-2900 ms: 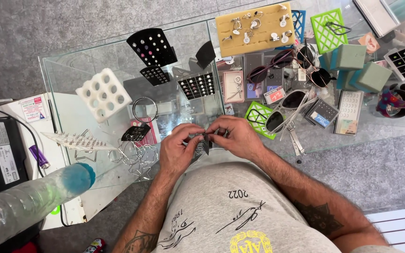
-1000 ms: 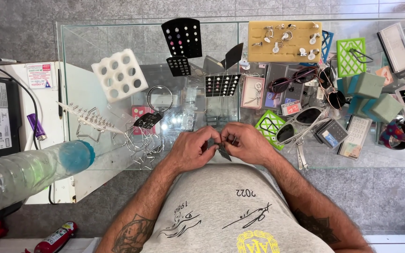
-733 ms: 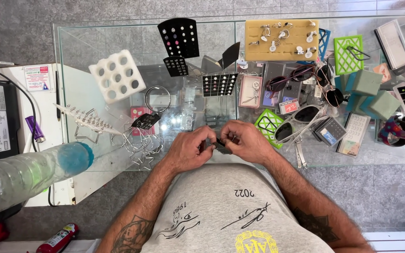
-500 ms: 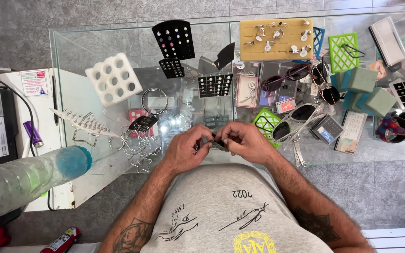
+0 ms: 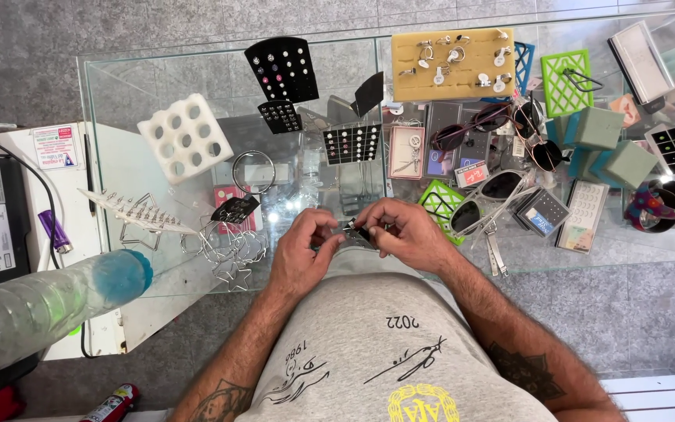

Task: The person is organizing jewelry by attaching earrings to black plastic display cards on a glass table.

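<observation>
The small dark item (image 5: 360,232) pinched between the left hand (image 5: 300,252) and right hand (image 5: 404,233) at frame centre is mostly covered by fingers; its kind cannot be told. The plastic bottle (image 5: 37,305) at lower left is cut off by the edge. The rings on the foam pad (image 5: 452,64) at top are too small to be made out.

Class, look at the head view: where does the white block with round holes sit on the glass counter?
The white block with round holes sits at the counter's far left, left of the black earring card and beyond the wire hoops.
</observation>
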